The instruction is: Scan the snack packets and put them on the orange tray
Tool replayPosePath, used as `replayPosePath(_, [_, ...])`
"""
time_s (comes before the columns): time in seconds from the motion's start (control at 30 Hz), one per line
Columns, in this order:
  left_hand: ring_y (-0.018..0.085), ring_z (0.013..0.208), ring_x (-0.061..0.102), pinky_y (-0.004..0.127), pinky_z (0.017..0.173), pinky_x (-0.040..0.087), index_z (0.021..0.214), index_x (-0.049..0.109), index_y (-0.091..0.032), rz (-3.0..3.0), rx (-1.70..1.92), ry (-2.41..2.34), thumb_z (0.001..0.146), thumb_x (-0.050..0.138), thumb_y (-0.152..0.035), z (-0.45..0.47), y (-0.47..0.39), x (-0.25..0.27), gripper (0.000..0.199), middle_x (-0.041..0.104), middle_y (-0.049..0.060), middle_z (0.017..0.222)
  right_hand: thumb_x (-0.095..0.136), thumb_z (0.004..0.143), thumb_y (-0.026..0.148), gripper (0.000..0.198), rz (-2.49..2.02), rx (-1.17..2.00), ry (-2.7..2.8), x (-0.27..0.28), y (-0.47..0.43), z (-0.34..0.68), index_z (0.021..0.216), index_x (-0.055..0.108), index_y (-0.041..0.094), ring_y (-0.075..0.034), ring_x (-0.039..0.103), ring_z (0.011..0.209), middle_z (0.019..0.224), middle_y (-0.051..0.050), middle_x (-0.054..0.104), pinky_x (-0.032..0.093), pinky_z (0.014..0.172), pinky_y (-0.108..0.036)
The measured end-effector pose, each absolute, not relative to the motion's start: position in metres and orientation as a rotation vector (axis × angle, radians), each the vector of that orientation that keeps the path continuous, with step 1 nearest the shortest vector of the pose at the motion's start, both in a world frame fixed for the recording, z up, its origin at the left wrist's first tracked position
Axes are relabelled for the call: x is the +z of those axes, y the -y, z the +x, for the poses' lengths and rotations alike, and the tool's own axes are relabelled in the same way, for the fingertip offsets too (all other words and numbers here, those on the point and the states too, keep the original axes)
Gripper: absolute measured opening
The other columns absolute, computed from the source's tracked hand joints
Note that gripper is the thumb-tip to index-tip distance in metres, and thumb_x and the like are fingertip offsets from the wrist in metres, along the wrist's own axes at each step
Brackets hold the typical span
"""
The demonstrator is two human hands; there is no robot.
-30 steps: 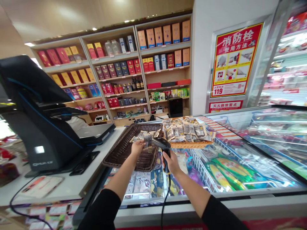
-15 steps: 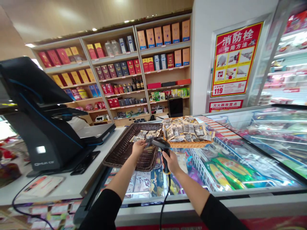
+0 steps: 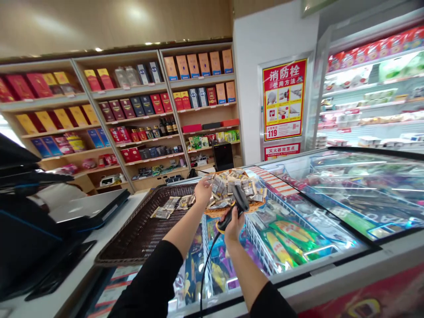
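Observation:
My right hand is wrapped around the handle of a black handheld barcode scanner, its head tilted up to the right and its cord hanging down. My left hand is at the left edge of an orange wicker basket heaped with small snack packets. Its fingertips are closed on one packet, partly hidden by the hand. To the left, a dark brown wicker basket holds several similar packets at its right side.
Both baskets rest on a glass-topped chest freezer with bagged goods inside. At left is a counter with a scale and a dark checkout terminal. Shelves of boxed goods line the back wall.
My left hand has moved from over the dark basket to the orange basket's packets. The scanner in my right hand has swung round, its head now pointing up-right. The view has shifted right.

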State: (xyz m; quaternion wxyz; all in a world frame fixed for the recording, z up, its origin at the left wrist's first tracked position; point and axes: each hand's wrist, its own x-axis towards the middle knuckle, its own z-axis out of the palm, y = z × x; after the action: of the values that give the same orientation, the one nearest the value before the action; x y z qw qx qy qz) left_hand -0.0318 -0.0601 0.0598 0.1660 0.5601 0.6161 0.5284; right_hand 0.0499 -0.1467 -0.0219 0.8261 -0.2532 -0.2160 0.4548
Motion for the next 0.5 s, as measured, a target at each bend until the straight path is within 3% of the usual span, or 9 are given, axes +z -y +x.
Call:
replayPosePath(0.1, [0.024, 0.103, 0.064, 0.032, 0.089, 0.047, 0.108, 0.069, -0.016, 1.766, 1.489, -1.734, 0.071, 0.066, -0.017, -0.025, 0.055, 0.058, 0.037, 0.069, 0.011, 0.110, 0.055, 0.080, 0.058, 0.037, -0.568, 0.974, 0.455, -0.024, 0.145, 0.047, 0.079, 0.037, 0.025, -0.010, 0.044, 0.036, 0.052, 0.009, 0.047, 0.037, 0.037, -0.022])
replayPosePath(0.27, [0.024, 0.100, 0.064, 0.032, 0.093, 0.044, 0.097, 0.074, -0.018, 2.001, 1.326, -1.956, 0.075, 0.059, -0.016, -0.094, 0.072, 0.061, 0.027, 0.072, 0.008, 0.103, 0.053, 0.082, 0.056, 0.034, -0.551, 1.039, 0.583, -0.023, 0.157, 0.039, 0.081, 0.040, 0.025, -0.011, 0.045, 0.037, 0.055, 0.007, 0.049, 0.039, 0.038, -0.024])
replayPosePath(0.5, [0.024, 0.102, 0.064, 0.027, 0.086, 0.046, 0.105, 0.071, -0.016, 1.812, 0.683, -2.455, 0.080, 0.059, -0.021, -0.208, 0.096, 0.032, 0.028, 0.071, 0.010, 0.106, 0.056, 0.084, 0.050, 0.032, -0.556, 1.222, 1.084, -0.039, 0.173, 0.015, 0.078, 0.046, 0.021, -0.009, 0.045, 0.034, 0.051, 0.007, 0.051, 0.036, 0.035, -0.021])
